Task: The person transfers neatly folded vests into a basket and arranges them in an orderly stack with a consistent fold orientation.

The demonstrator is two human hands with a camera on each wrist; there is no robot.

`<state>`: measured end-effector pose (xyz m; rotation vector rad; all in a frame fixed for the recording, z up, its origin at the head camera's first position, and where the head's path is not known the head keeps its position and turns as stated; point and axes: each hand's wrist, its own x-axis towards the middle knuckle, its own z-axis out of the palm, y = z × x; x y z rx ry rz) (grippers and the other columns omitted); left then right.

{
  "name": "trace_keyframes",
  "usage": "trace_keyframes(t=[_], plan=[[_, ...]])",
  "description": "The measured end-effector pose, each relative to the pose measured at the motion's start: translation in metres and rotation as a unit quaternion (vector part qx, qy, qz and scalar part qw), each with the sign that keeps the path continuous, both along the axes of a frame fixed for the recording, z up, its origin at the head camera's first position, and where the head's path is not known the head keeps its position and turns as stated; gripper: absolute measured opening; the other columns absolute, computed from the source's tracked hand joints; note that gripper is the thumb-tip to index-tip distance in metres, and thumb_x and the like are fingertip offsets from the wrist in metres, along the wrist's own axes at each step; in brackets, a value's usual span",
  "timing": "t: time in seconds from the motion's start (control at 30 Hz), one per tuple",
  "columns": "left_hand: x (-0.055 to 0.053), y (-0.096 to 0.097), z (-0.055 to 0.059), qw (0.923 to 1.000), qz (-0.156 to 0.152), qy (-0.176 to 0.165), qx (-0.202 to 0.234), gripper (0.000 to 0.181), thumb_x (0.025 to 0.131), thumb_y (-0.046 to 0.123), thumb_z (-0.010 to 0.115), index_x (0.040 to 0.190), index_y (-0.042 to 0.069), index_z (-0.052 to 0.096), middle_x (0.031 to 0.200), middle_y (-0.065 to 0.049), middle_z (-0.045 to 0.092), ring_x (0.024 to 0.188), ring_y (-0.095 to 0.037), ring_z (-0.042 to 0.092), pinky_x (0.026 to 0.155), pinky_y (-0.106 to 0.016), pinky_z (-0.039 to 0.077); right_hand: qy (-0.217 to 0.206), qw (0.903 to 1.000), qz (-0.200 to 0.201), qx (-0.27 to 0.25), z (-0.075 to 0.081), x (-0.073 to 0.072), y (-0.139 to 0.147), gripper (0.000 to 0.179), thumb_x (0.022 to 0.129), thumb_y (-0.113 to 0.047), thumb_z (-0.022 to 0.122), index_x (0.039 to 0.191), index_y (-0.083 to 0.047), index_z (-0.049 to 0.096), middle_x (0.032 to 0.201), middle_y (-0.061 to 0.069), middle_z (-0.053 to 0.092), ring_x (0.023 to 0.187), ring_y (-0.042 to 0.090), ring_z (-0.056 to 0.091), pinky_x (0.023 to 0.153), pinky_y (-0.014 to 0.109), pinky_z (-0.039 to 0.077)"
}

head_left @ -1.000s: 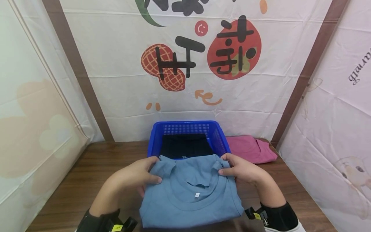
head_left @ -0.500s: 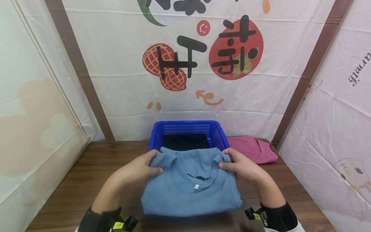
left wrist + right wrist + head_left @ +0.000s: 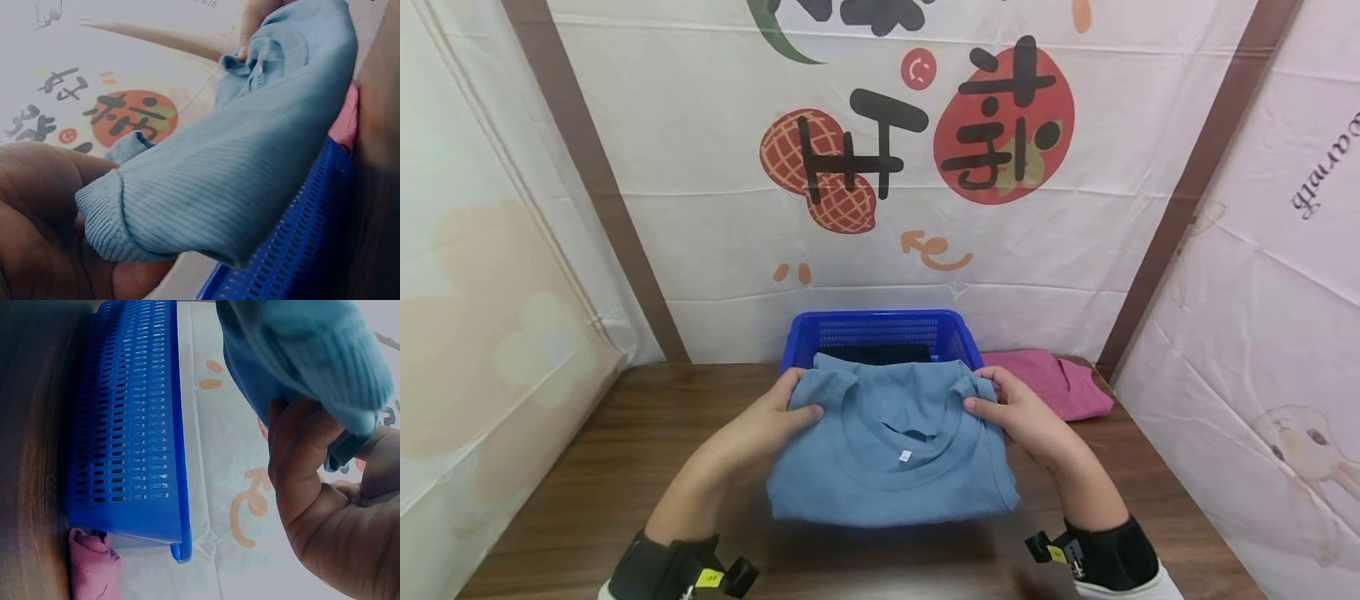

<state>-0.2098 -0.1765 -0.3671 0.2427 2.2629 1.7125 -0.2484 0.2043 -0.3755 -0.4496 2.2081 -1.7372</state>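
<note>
A folded blue ribbed shirt (image 3: 887,492) hangs above the table, its round neckline and small white tag facing up. My left hand (image 3: 778,421) pinches its left shoulder edge, thumb on top and fingers underneath. At the opposite shoulder my right hand (image 3: 1015,412) grips the cloth the same way; in the right wrist view its curled fingers (image 3: 300,450) lie under the fabric. Just behind the shirt stands a blue plastic basket (image 3: 880,317), whose front is covered by the shirt in the head view. Inside it, dark folded cloth (image 3: 880,353) shows partly.
A folded pink garment (image 3: 1052,379) lies on the wooden table (image 3: 700,408), right of the basket. A white printed curtain (image 3: 715,242) hangs behind the table, with more cloth walls on both sides.
Both hands have carried the blue shirt forward, away from the body and toward the basket. It now hides more of the basket and dark cloth. Both grips look the same.
</note>
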Motion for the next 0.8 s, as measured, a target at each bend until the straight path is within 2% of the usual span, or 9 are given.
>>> trace_keyframes(t=[0.17,0.33,0.47,0.67,0.8], plan=[[-0.008,0.005,-0.003,0.9999,0.015,0.002,0.005,0.045,0.108,0.019,0.049,0.148,0.02,0.028,0.147,-0.014,0.036,0.134,-0.035,0.039,0.106,-0.05,0.037,0.008,0.9995,-0.03,-0.011,-0.001,-0.003,0.0,0.052,0.1,-0.03,0.067,0.141,-0.011,0.042,0.127,0.018,0.064,0.098,0.026,0.07,0.083,0.046,0.061],[-0.016,0.006,-0.003,0.9985,0.023,0.044,-0.021,0.046,0.108,0.019,0.048,0.149,0.016,0.027,0.147,-0.016,0.037,0.134,-0.035,0.039,0.109,-0.055,0.035,0.006,0.9983,-0.055,-0.018,-0.005,-0.01,-0.001,0.054,0.099,-0.032,0.068,0.141,-0.009,0.042,0.129,0.02,0.062,0.098,0.025,0.07,0.083,0.046,0.061],[-0.021,0.006,-0.006,0.9963,0.022,0.072,-0.041,0.047,0.109,0.019,0.047,0.15,0.013,0.025,0.148,-0.017,0.037,0.135,-0.036,0.038,0.113,-0.059,0.03,0.006,0.9976,-0.061,-0.031,-0.01,-0.016,-0.005,0.052,0.101,-0.03,0.065,0.141,-0.007,0.041,0.13,0.02,0.059,0.101,0.023,0.067,0.086,0.041,0.06],[-0.029,0.005,-0.01,0.9968,0.024,0.062,-0.045,0.05,0.11,0.021,0.045,0.152,0.013,0.021,0.15,-0.018,0.034,0.137,-0.036,0.036,0.115,-0.061,0.028,0.014,0.9967,-0.069,-0.04,-0.014,-0.026,-0.008,0.05,0.102,-0.027,0.064,0.143,-0.006,0.043,0.134,0.018,0.058,0.108,0.022,0.064,0.089,0.032,0.057],[-0.041,0.004,-0.008,0.9961,0.033,0.055,-0.062,0.052,0.11,0.023,0.046,0.154,0.014,0.02,0.152,-0.019,0.035,0.138,-0.038,0.037,0.116,-0.064,0.028,0.012,0.9961,-0.074,-0.045,-0.014,-0.035,-0.011,0.048,0.103,-0.027,0.063,0.143,-0.008,0.044,0.133,0.017,0.06,0.107,0.022,0.065,0.089,0.033,0.057]])
